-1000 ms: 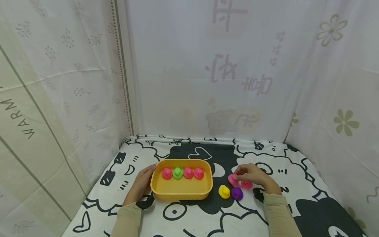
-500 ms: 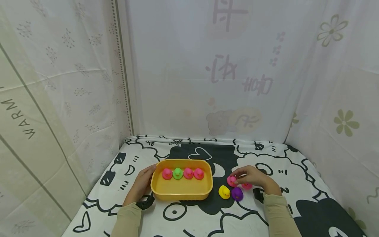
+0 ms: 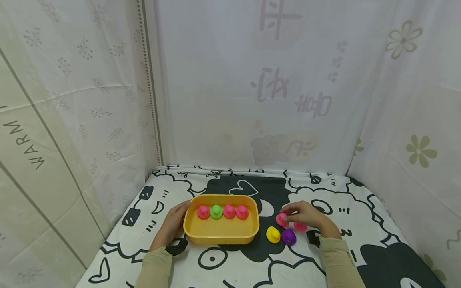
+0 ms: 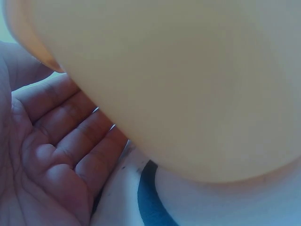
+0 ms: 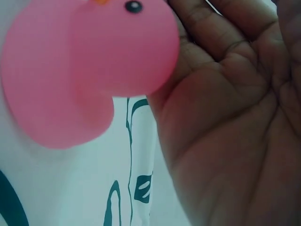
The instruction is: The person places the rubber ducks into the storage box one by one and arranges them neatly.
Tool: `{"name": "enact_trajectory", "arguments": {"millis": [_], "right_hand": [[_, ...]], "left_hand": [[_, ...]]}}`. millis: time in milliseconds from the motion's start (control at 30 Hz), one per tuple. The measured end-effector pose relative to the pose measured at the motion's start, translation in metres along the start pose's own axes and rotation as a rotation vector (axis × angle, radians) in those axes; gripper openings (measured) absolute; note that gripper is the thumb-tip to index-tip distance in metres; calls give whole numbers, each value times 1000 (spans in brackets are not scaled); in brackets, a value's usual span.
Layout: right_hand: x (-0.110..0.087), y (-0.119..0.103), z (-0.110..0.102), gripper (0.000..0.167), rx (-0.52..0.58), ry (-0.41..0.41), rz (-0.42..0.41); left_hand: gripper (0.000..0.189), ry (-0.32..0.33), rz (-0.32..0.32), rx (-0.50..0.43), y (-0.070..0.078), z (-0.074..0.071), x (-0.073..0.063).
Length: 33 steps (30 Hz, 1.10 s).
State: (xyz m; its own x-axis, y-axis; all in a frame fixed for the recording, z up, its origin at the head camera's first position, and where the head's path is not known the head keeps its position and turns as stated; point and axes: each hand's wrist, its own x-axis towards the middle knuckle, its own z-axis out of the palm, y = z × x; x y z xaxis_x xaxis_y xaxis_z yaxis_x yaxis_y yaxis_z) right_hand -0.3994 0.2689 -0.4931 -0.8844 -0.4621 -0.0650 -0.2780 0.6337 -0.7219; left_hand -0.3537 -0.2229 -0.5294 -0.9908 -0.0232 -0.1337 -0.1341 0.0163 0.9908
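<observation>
Right fingers [image 3: 293, 207] pinch a pink duck [image 3: 280, 219] near the yellow tray [image 3: 221, 231]

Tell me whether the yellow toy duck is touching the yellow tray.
Apart. The head view shows it: a strip of black-printed cloth is visible between the yellow toy duck and the yellow tray's right side.

Pale curtains [image 3: 216, 80] on three sides — flowers, lettering (WARM, at left) — around black-and-white cartoon-print cloth [image 3: 212, 276].
</observation>
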Motion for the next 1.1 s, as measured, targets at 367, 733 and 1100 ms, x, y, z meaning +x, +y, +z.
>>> {"name": "enact_trajectory", "arguments": {"millis": [367, 733, 1100], "right_hand": [[-1, -5, 1, 27, 7, 63, 5], [1, -15, -2, 33, 34, 123, -8], [9, -31, -14, 31, -1, 117, -58]], "left_hand": [[68, -14, 16, -17, -1, -1, 0], [65, -13, 10, -53, -3, -1, 0], [66, 0, 21, -35, -2, 1, 0]]}}
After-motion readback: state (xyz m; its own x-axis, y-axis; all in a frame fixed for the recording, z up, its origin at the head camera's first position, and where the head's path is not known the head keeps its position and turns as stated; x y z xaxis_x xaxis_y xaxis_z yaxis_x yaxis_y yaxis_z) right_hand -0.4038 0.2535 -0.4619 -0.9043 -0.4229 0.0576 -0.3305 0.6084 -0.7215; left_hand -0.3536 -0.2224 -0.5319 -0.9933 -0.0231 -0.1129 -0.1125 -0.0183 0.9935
